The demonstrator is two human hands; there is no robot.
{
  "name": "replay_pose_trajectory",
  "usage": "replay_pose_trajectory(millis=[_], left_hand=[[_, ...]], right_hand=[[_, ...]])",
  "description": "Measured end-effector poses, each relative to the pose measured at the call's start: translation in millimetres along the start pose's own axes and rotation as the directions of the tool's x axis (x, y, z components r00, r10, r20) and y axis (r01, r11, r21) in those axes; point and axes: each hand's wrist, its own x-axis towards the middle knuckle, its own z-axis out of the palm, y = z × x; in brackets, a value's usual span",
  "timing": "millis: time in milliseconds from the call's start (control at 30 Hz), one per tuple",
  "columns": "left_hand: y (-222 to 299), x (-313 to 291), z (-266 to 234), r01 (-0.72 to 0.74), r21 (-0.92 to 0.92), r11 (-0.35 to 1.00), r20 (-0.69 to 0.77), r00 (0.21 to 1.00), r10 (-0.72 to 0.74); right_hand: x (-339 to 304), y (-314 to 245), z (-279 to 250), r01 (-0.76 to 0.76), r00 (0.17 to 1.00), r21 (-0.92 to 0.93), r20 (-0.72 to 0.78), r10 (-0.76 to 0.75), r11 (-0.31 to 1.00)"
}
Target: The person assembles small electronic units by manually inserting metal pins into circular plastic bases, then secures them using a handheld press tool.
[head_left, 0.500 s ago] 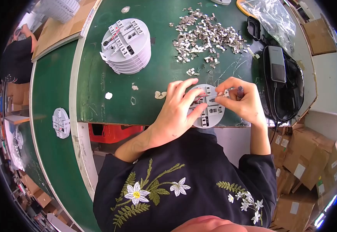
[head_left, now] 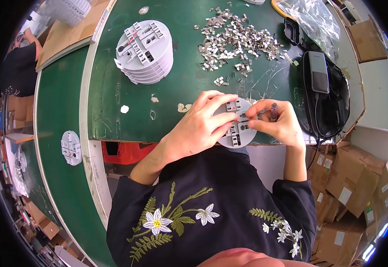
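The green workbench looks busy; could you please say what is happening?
A person has their left hand on a round grey part at the near edge of the workbench. The right hand, holding a dark cylinder, is at the part's right side. A stack of similar parts stands to the left; metal pieces lie beyond.

The bare green tabletop (head_left: 131, 124) gives open passage left of the left hand (head_left: 203, 122), with just thin pale patches there. Farther off, a lane runs between the tall stack of round grey plastic bases (head_left: 151, 66) and the spread of small silvery metal clips (head_left: 240, 42). Between clips and hands the strip is short, with strays intruding. Both hands cover much of the round grey slotted plastic base (head_left: 243, 139); a short dark purplish cylinder (head_left: 274, 109) juts from the right hand (head_left: 278, 124). The black padded case (head_left: 340, 100) crowds that hand's right side.
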Motion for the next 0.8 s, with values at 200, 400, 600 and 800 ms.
replay_pose_trajectory(millis=[200, 400, 600, 800], left_hand=[[6, -2, 8, 0.091, -0.014, 0.996, -0.108, 0.99, -0.092], [7, -3, 2, 0.103, -0.086, 0.991, -0.108, 0.988, -0.113], [2, -3, 0, -0.008, 0.017, 1.0, 0.043, 0.999, 0.008], [-3, -4, 1, 0.01, -0.023, 1.0, 0.045, 0.999, -0.009]], right_hand=[[-5, 12, 6, 0.079, 0.992, -0.098, -0.093, -0.088, 0.992], [-5, 10, 10, 0.052, 0.989, -0.167, -0.125, -0.073, 0.985], [-1, 9, 13, 0.015, 0.99, -0.101, -0.142, -0.029, 0.995], [0, 12, 12, 0.025, 0.99, -0.096, -0.138, -0.039, 0.995]])
